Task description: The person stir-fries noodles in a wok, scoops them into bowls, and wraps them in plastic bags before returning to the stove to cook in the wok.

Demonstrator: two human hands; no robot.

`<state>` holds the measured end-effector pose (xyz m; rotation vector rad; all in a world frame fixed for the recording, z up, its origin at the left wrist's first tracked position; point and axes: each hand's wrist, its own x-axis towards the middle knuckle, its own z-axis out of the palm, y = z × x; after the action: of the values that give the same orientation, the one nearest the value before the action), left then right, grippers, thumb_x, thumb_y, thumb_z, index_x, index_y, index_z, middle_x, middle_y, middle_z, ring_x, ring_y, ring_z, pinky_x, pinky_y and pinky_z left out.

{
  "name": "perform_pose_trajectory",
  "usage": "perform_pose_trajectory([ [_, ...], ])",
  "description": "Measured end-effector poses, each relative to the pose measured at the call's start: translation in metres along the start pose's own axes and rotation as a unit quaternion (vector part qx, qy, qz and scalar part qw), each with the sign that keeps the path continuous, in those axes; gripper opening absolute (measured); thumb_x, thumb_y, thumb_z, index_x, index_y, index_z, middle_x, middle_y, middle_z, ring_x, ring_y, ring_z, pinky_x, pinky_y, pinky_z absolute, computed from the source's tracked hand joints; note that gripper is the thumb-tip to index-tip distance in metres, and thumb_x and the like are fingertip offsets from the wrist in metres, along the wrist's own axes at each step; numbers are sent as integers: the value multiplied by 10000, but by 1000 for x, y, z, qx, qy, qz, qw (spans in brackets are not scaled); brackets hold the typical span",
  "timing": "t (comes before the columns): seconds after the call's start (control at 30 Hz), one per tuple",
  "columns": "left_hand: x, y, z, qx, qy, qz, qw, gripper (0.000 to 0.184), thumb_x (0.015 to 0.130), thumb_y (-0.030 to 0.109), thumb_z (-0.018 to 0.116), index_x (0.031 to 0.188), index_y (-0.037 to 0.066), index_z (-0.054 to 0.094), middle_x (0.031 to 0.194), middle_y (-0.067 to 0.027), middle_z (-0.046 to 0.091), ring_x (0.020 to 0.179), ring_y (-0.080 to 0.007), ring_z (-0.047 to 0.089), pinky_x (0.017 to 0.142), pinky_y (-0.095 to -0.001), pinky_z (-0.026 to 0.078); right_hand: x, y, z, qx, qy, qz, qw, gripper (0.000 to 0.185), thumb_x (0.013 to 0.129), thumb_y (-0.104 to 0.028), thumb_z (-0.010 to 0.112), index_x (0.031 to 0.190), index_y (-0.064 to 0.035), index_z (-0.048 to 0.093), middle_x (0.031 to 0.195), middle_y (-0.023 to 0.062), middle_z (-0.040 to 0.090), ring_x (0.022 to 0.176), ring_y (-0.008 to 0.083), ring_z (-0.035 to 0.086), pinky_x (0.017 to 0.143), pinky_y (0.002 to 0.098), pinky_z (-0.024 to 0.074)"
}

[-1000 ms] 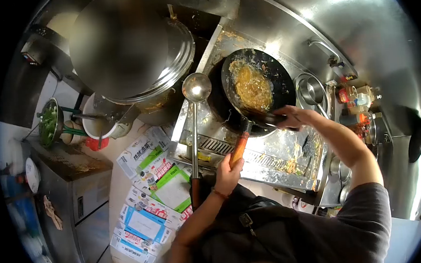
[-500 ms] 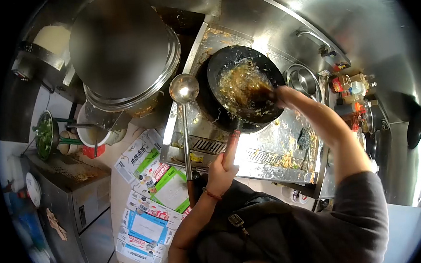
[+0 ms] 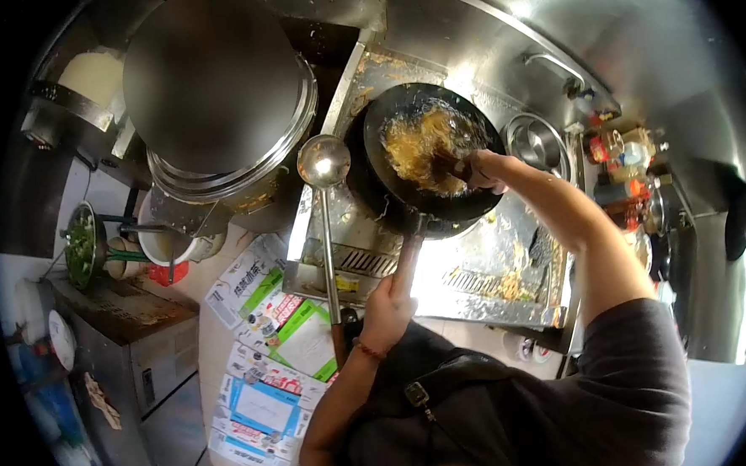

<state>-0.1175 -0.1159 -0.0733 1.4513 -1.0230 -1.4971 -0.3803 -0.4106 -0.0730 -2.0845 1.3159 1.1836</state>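
A black wok [image 3: 391, 177] sits over the stove, with frothy yellowish-brown liquid [image 3: 411, 151] swirling inside. My left hand [image 3: 389, 311] is closed around the wok's handle [image 3: 408, 261], near its end. Over the wok's right side, my right hand [image 3: 486, 170] grips a dark brown wok brush [image 3: 449, 164]. The brush's lower end dips into the liquid and is blurred by motion. To the left of the wok, a long-handled steel ladle [image 3: 325, 164] lies across the stove edge, touched by neither hand.
A large lidded pot [image 3: 227, 186] stands at the upper left. Food scraps litter the steel stove top [image 3: 510, 264]. Steel bowls [image 3: 537, 144] and a tap [image 3: 554, 58] are at the right, beyond them seasoning containers [image 3: 635, 156]. Flattened cartons [image 3: 259, 391] cover the floor.
My right hand has moved slightly left and inward over the wok with the brush. The liquid has spread and looks foamier. My left hand stays on the handle.
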Motion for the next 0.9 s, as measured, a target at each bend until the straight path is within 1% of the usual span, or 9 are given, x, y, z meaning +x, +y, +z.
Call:
perform_pose_trajectory([
  [0.17, -2, -5, -1, -6, -13, 9, 1000, 282, 715, 151, 632, 898, -36, 527, 671, -137, 550, 620, -232, 545, 593, -337, 434, -71, -45, 13, 202, 14, -45, 978, 260, 732, -154, 619, 970, -51, 620, 731, 84, 626, 642, 185, 555, 556, 284, 448],
  [0.23, -2, -10, -4, 12, -22, -5, 1000, 279, 716, 152, 632, 895, -34, 528, 674, -137, 549, 625, -220, 542, 595, -331, 433, -41, -63, -13, 220, -32, 81, 972, 241, 739, -150, 614, 957, -47, 620, 731, 75, 624, 648, 202, 551, 489, 310, 432],
  [0.37, 0, -7, -1, -5, -15, 6, 1000, 273, 718, 151, 628, 887, -36, 524, 678, -139, 550, 625, -208, 537, 594, -325, 434, 0, -92, -29, 344, 58, 131, 928, 482, 820, -300, 568, 1235, -88, 444, 1139, 173, 543, 961, 267, 572, 576, 464, 561],
  [0.43, -6, -7, -3, 0, -15, 19, 1000, 269, 718, 150, 626, 885, -35, 525, 680, -139, 551, 626, -205, 537, 594, -321, 434, -42, -88, -3, 444, 12, 49, 894, 709, 719, -352, 696, 1321, -121, 401, 1172, 185, 540, 1004, 308, 555, 686, 431, 548],
  [0.47, -6, -4, -5, -17, -25, 16, 999, 273, 717, 150, 626, 893, -34, 528, 690, -141, 555, 632, -212, 543, 598, -323, 436, 25, -10, 66, 448, -16, -162, 879, 766, 700, -373, 700, 1350, -138, 371, 1179, 187, 539, 1070, 305, 519, 868, 392, 477],
  [0.57, 0, -12, -4, -2, -28, 15, 999, 289, 711, 146, 624, 923, -33, 541, 725, -148, 574, 653, -238, 564, 612, -335, 444, -114, -10, -4, 226, -113, 65, 965, 554, 739, -275, 684, 1263, -276, 503, 1044, 88, 632, 907, 230, 577, 784, 296, 462],
  [0.63, -1, -8, -5, 29, -32, 34, 998, 316, 759, 156, 630, 1003, -14, 522, 678, -19, 506, 533, -85, 473, 473, -254, 391, -53, 78, 7, 294, -55, -102, 949, 445, 774, -309, 636, 1206, -240, 557, 896, 65, 647, 763, 191, 591, 656, 287, 484],
  [0.7, -2, -13, -4, 6, -21, 12, 1000, 325, 754, 153, 625, 1008, -22, 522, 691, -34, 516, 535, -91, 477, 477, -258, 393, -49, 36, -47, -141, 125, 145, 971, 296, 865, -300, 502, 1075, -101, 568, 914, 80, 628, 685, 164, 580, 549, 294, 487],
  [0.9, -5, 5, -7, 24, -14, 7, 1000, 289, 697, 142, 618, 917, -31, 548, 728, -151, 588, 667, -237, 576, 633, -333, 463, -20, 2, 26, 89, 210, 8, 974, 580, 720, -275, 590, 1280, -269, 439, 1068, 133, 608, 980, 320, 578, 817, 393, 472],
])
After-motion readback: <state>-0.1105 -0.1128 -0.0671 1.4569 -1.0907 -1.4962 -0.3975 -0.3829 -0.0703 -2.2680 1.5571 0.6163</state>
